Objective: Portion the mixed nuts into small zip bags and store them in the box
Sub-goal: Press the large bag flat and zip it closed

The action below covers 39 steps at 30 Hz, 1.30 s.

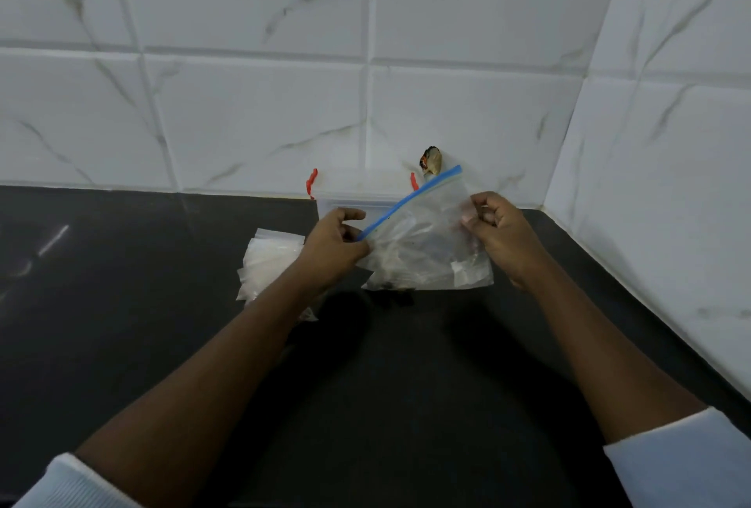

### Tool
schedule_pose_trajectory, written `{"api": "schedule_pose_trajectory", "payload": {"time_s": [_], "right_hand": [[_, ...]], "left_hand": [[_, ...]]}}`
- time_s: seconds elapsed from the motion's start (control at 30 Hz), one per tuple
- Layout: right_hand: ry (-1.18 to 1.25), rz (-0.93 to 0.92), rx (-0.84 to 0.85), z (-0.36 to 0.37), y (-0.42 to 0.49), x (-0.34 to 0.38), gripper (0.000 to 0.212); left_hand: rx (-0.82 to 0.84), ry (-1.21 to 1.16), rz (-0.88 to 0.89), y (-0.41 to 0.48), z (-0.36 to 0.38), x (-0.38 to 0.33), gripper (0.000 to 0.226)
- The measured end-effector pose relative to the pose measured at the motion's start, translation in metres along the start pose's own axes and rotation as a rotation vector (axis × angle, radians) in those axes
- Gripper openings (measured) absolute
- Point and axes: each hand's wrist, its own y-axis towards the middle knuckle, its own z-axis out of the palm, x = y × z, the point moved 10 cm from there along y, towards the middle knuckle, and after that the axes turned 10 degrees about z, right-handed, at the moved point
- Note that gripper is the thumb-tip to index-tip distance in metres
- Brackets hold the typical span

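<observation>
White marble-veined tiled wall (252, 109) across the back and down the right side, meeting in a corner; dark counter (122, 324) below it, filling the lower frame.

Two bare forearms reach in from the bottom edge; a pale sleeve (61, 483) is pushed back on the left arm, another on the right.

Large clear zip bag (422, 247) held up between both hands above the counter, near the far corner; it is tilted, with its left end lower and its right end higher; contents hazy, a few dark bits at the lower left edge; cannot tell which nuts, or how many.

Pile of small clear bags (268, 259) lies flat on the counter just left of the left wrist, partly hidden by it.

Clear box (353, 192) stands against the wall behind the large bag; mostly screened by bag and hand; two red clips (311, 182) on its sides.

Left hand (333, 247) pinches the lower left end of the bag's seal, thumb and fingers curled on it; right hand (500, 231) grips the bag's right edge, fingers curled in.

Blue seal strip (410, 198) runs diagonally from the left hand up to the right; cannot tell whether it is sealed.

Small dark brown object (431, 160) against the wall behind the bag's upper corner; too small to identify.
</observation>
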Motion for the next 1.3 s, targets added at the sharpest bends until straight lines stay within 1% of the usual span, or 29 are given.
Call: {"api": "schedule_pose_trajectory", "payload": {"time_s": [0.03,0.07,0.1,0.13,0.17,0.2,0.23,0.3,0.33,0.4,0.5,0.57,0.6,0.67,0.7,0.77,0.8,0.83,0.9,0.93,0.97,1.03,1.07,1.13,1.17,1.2,1.23,1.3], "right_hand": [[-0.119,-0.081,-0.106,-0.004,-0.003,0.01,0.028],[-0.275,-0.217,-0.235,-0.008,-0.012,0.027,0.041],[-0.439,-0.388,-0.348,-0.006,-0.025,0.049,0.05],[-0.57,-0.547,-0.425,0.001,-0.039,0.07,0.052],[-0.66,-0.66,-0.439,0.014,-0.05,0.087,0.051],[-0.727,-0.732,-0.385,0.032,-0.056,0.098,0.047],[-0.792,-0.761,-0.292,0.051,-0.058,0.105,0.043],[-0.949,-0.719,-0.094,0.088,-0.051,0.104,0.037],[-1.029,-0.674,-0.031,0.101,-0.046,0.101,0.034],[-1.117,-0.622,0.011,0.114,-0.038,0.1,0.027],[-1.049,-0.643,-0.006,0.11,-0.035,0.11,0.017],[-0.982,-0.621,-0.01,0.1,-0.031,0.115,0.014],[-0.954,-0.601,-0.012,0.095,-0.029,0.116,0.013],[-0.93,-0.573,0.002,0.09,-0.027,0.117,0.012],[-0.942,-0.562,0.022,0.09,-0.026,0.115,0.011],[-0.966,-0.531,0.068,0.092,-0.024,0.108,0.009],[-0.911,-0.517,0.077,0.089,-0.023,0.108,0.009],[-0.776,-0.503,0.058,0.081,-0.022,0.113,0.009],[-0.412,-0.477,-0.057,0.05,-0.02,0.128,0.009],[-0.315,-0.459,-0.093,0.039,-0.019,0.131,0.009],[-0.3,-0.443,-0.1,0.035,-0.019,0.132,0.01],[-0.384,-0.432,-0.072,0.038,-0.017,0.129,0.012],[-0.435,-0.442,-0.064,0.04,-0.018,0.128,0.012],[-0.479,-0.484,-0.059,0.04,-0.025,0.135,0.012],[-0.484,-0.513,-0.058,0.037,-0.03,0.141,0.012],[-0.489,-0.544,-0.055,0.035,-0.037,0.147,0.013],[-0.501,-0.57,-0.048,0.032,-0.044,0.152,0.013],[-0.565,-0.594,-0.007,0.03,-0.057,0.153,0.013]], "left_hand": [[-0.033,-0.018,0.028,-0.001,-0.002,-0.001,0.054],[-0.054,-0.03,0.053,-0.002,-0.004,-0.003,0.055],[-0.065,-0.033,0.071,-0.003,-0.005,-0.005,0.056],[-0.069,-0.036,0.086,-0.004,-0.005,-0.007,0.056],[-0.07,-0.043,0.101,-0.004,-0.005,-0.01,0.056],[-0.077,-0.059,0.117,-0.005,-0.006,-0.013,0.057],[-0.083,-0.066,0.14,-0.006,-0.006,-0.017,0.057],[-0.097,-0.054,0.18,-0.006,-0.005,-0.022,0.058],[-0.105,-0.05,0.192,-0.006,-0.005,-0.024,0.059],[-0.128,-0.077,0.21,-0.008,-0.006,-0.025,0.062],[-0.105,-0.193,0.186,-0.01,-0.004,-0.023,0.068],[0.006,-0.278,0.109,-0.01,0.007,-0.018,0.073],[0.088,-0.267,0.079,-0.01,0.016,-0.016,0.071],[0.205,-0.11,0.09,-0.013,0.03,-0.014,0.06],[0.208,-0.013,0.121,-0.013,0.032,-0.014,0.054],[0.16,0.14,0.174,-0.012,0.031,-0.011,0.045],[0.135,0.194,0.188,-0.012,0.03,-0.008,0.04],[0.119,0.238,0.191,-0.011,0.029,-0.004,0.035],[0.092,0.284,0.174,-0.009,0.027,0.005,0.028],[0.07,0.284,0.167,-0.008,0.025,0.008,0.026],[0.056,0.286,0.17,-0.009,0.023,0.008,0.024],[0.072,0.3,0.197,-0.01,0.027,0.007,0.023],[0.078,0.305,0.206,-0.011,0.03,0.007,0.022],[0.031,0.302,0.2,-0.01,0.029,0.007,0.016],[-0.002,0.275,0.161,-0.01,0.026,0.008,0.015],[-0.023,0.192,0.082,-0.012,0.023,0.012,0.016],[-0.029,0.026,-0.034,-0.014,0.022,0.019,0.019],[-0.002,-0.46,-0.309,-0.024,0.035,0.034,0.026]]}}
